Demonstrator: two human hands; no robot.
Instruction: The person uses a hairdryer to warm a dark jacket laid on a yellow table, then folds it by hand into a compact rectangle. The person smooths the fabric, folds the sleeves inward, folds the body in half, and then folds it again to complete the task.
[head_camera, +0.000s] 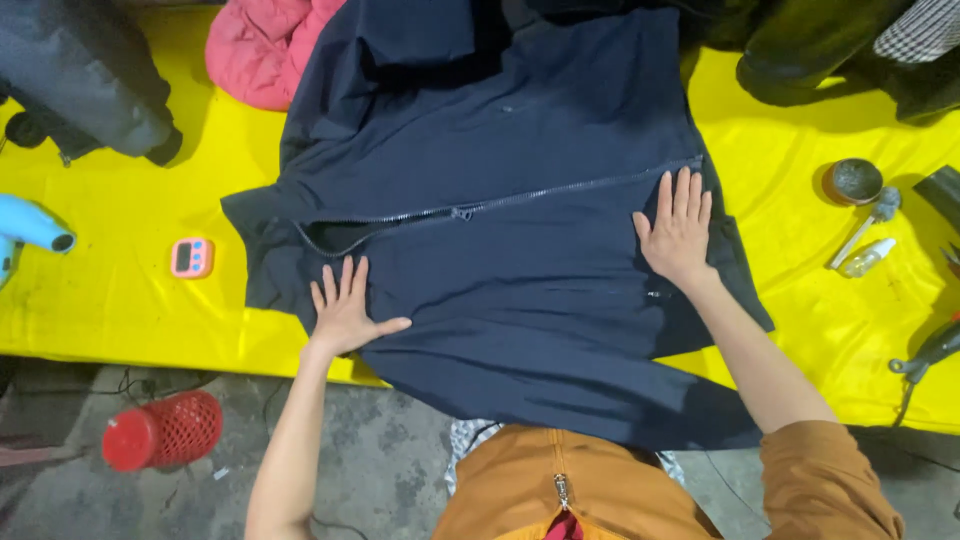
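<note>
A dark navy zip-up jacket (500, 180) lies spread across a table with a yellow cover (130, 300), its zipper (470, 210) running sideways across the middle. My left hand (345, 305) rests flat on the jacket's lower left part, fingers spread, palm down. Near the zipper's right end, my right hand (678, 228) presses flat on the fabric with fingers apart. Neither hand grips anything. The jacket's near edge hangs over the table's front edge.
A pink garment (260, 45) and a grey garment (80, 75) lie at the back left. A small pink timer (192, 257) and a light blue tool (30, 225) sit left. A small bowl (852, 181), brush and little bottle (866, 258) lie right. A red mesh basket (165, 430) is on the floor.
</note>
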